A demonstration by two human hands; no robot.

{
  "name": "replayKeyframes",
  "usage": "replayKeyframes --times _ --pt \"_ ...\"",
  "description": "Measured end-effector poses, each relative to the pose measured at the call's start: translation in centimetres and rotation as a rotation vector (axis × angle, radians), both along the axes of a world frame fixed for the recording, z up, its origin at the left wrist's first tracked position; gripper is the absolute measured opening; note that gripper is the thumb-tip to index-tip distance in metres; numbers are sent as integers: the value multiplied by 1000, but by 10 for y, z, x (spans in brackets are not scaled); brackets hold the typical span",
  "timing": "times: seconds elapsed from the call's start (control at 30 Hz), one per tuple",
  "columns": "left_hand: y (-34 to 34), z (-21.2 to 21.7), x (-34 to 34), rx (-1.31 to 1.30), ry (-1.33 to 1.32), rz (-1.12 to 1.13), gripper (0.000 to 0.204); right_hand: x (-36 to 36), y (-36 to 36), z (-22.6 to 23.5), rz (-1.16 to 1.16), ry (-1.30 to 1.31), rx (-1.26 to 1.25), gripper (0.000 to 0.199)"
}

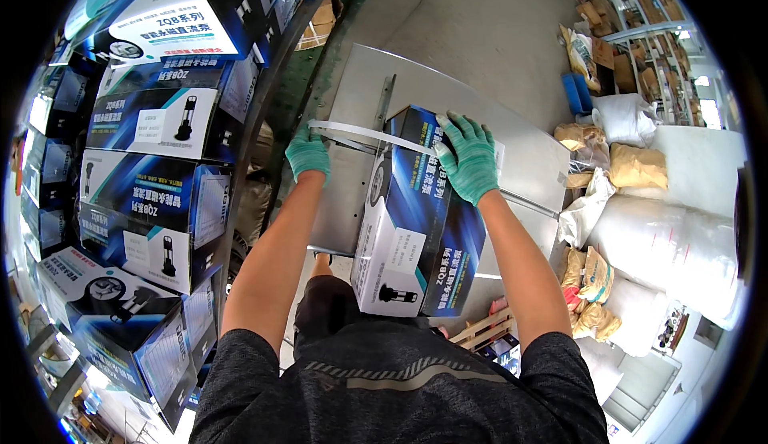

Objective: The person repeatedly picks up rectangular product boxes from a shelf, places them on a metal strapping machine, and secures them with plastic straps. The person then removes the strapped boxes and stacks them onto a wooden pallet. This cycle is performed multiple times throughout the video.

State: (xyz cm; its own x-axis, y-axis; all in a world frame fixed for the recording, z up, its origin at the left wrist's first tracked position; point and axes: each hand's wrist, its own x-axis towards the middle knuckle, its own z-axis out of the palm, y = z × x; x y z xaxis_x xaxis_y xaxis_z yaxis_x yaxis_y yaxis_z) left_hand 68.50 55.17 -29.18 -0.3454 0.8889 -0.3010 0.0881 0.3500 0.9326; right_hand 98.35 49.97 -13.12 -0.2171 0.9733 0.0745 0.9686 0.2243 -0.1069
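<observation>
A long printed carton (419, 212) in blue, black and white lies on the grey metal-topped table (436, 72) in front of me, its near end close to my body. A white plastic strap (360, 130) runs from the left across the far part of the carton's top. My left hand (308, 156), in a green glove, is closed on the strap's left end, off the carton's left side. My right hand (470, 158), also green-gloved, lies with fingers spread on the carton's top. Its thumb side is by the strap; whether it presses on the strap is unclear.
Similar printed cartons (152, 124) are stacked high along the left, beside a dark upright edge. Wrapped white rolls (672, 232), brown bags (638, 166) and a blue bin (576, 92) stand at the right. A shelf rack (648, 32) with boxes is farther back. A wooden pallet (484, 328) lies low at right.
</observation>
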Motion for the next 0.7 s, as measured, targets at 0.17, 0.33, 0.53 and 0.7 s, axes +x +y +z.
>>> replayKeyframes --times 0.17,0.33,0.53,0.7 --pt "-12 -36 12 -32 -29 -43 28 -4 1 3 -4 3 -6 52" --pt "-29 -33 52 -7 -178 -85 28 -4 2 4 -4 19 -16 52" --pt "-27 -21 55 -3 150 -302 24 -1 0 2 -14 33 -10 48" --pt "-33 -12 52 182 248 -512 35 1 1 2 -19 68 11 45"
